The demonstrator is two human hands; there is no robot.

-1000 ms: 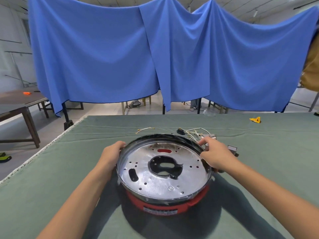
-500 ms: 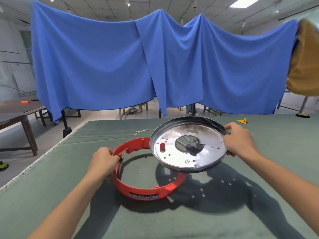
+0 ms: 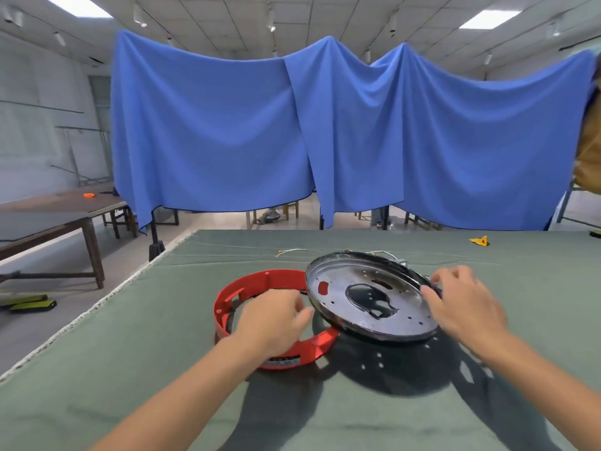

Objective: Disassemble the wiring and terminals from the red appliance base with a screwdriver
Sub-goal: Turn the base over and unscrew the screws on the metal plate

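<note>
Head view: the red ring (image 3: 260,283) lies on the green table (image 3: 130,353) just left of centre. The metal pan (image 3: 370,296) sits tilted at its 3 o'clock, its near left edge overlapping the ring. The left hand (image 3: 271,320) hovers over the ring's near side, fingers loosely curled, gripping nothing, and hides that part of the ring. The right hand (image 3: 465,307) pinches the pan's right rim. Loose wires (image 3: 290,252) lie at 12 o'clock; more wires (image 3: 388,255) peek behind the pan. A yellow piece (image 3: 478,240) lies far right, before a blue curtain (image 3: 325,135).

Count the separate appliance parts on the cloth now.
2: the red ring under the left hand; the metal plate overlapping its right side, at the right hand.
</note>
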